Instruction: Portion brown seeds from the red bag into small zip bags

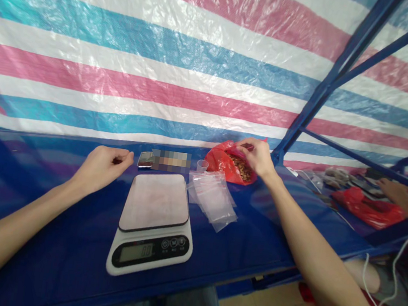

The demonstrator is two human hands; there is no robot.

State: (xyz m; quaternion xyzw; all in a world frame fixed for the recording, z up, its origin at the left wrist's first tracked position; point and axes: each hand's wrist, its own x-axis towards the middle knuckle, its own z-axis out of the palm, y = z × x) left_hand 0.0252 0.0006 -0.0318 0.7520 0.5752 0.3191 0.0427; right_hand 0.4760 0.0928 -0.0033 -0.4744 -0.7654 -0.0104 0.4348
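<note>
My right hand (259, 156) pinches the upper edge of a red plastic bag (219, 159), which lies open at the back of the blue table. Small brown pieces (241, 169), like nuts or beans, show inside it. To the left, my left hand (102, 168) hovers above the table with its fingers curled to the thumb, nothing visible in them. Between my arms stands a white kitchen scale (155, 204) with a bare plate; its display (137, 252) seems to read 0.0. Clear zip bags (215, 199) lie beside the scale, with a small clear cup (202, 165) behind them.
A small dark device (146, 159) and a blurred-out item (171, 161) sit behind the scale. Blue metal bars (314, 100) rise at the right. Beyond them are another red bag (371, 209), a white cable (394, 263) and another person's hands (396, 193).
</note>
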